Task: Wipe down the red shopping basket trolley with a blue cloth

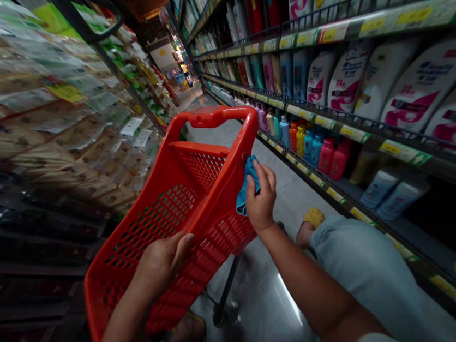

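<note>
A red plastic shopping cart [212, 205] stands tilted in the view, its basket with perforated walls and nothing visible inside. My left hand [163, 262] is closed over the near side rim of the basket, thumb on top. Farther along that side, below the cart's handle [213, 116], my right hand [263, 197] presses a blue cloth [249, 173] against the outer surface. The fingers of this hand are bent around the cloth, which partly shows past the fingertips.
Shelves [324, 121] of shampoo bottles [320, 74] run along the right. Packaged goods [78, 115] fill a display on the left, partly blurred. Grey tiled floor [278, 308] lies beneath the cart. My bent knee [365, 269] and a yellow shoe [313, 217] are at the right.
</note>
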A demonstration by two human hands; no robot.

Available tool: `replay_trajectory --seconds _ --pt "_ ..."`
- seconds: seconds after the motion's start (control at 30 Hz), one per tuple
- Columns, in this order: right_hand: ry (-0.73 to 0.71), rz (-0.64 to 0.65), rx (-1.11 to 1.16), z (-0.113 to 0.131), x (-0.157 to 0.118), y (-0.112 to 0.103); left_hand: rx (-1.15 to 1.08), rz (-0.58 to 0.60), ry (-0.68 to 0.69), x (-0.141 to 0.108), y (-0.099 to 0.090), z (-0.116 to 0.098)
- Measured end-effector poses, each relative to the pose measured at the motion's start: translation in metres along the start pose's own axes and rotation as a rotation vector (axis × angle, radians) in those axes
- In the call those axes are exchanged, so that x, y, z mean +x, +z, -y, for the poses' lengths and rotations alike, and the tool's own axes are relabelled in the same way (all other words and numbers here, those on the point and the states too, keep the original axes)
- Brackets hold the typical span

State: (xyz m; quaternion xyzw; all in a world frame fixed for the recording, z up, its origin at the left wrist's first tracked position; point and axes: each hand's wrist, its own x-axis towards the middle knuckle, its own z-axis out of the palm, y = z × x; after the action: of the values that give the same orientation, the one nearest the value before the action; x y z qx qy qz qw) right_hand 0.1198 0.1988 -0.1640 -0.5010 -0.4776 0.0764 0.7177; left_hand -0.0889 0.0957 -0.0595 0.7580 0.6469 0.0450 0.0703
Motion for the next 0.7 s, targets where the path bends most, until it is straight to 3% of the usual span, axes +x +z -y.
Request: replay_trajectory --seconds 0.13,0.3,0.43,0.5,0.63,0.7 --pt "-0.178 0.139 0.008 0.013 0.004 -0.002 -0.008 0.032 -0.008 -0.002 -0.001 0.001" --pt "-0.122 0.065 -0.032 0.024 -0.002 -0.005 -0.011 0.027 0.011 -0.002 0.0 0.002" --pt "-0.266 0.3 -0.013 0.034 -0.026 -0.012 -0.019 0.023 0.007 -0.002 0.001 0.003" --pt "-0.288 0.359 -0.005 0.035 -0.027 -0.014 -0.021 0.024 0.0 -0.002 0.001 0.003" --pt "-0.183 0.132 0.017 0.036 -0.025 -0.008 -0.011 0.015 0.007 -0.004 0.002 0.002" --pt "-0.188 0.12 0.026 0.04 -0.04 -0.004 -0.019 0.02 0.011 -0.004 0.002 0.001"
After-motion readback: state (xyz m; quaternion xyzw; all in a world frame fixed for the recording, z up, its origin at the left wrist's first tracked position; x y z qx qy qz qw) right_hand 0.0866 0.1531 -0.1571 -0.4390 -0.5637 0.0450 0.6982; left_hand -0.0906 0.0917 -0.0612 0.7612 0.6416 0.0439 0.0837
